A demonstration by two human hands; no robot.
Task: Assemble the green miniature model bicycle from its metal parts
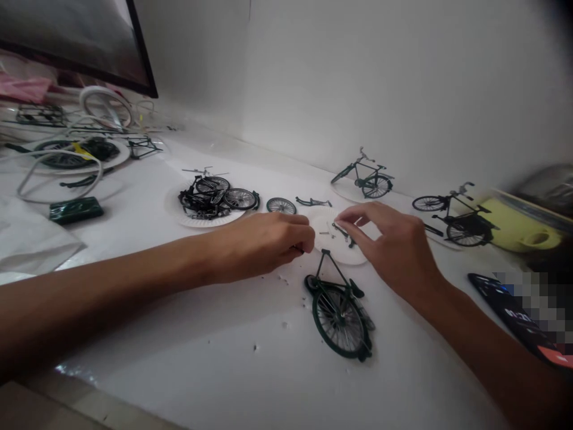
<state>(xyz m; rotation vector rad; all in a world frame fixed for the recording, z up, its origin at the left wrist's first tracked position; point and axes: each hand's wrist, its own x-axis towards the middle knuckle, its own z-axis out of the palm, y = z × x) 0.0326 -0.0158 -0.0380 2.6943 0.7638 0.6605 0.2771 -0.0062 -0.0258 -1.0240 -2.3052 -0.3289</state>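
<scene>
My left hand (pixel 280 239) is closed beside the small white paper plate (pixel 320 224), its fingers curled. A dark bit shows at its fingertips, too hidden to name. Over the same plate my right hand (pixel 391 242) pinches with thumb and forefinger at a small green bicycle part (pixel 344 233). A tiny pin-like piece (pixel 323 233) lies on the plate. Below the hands, a dark green model bicycle frame (pixel 329 275) with its rear wheel (pixel 342 322) and saddle lies on the white table. A loose wheel (pixel 281 206) and a fork-like part (pixel 313 202) are behind the plate.
A plate of black bicycle parts (pixel 210 200) is at left centre. Two assembled model bicycles stand at back right, one green (pixel 369 179), one black (pixel 461 218). A yellow mug (pixel 514 224) and phone (pixel 514 310) are right; a green block (pixel 76 210), cables and monitor (pixel 76 42) left.
</scene>
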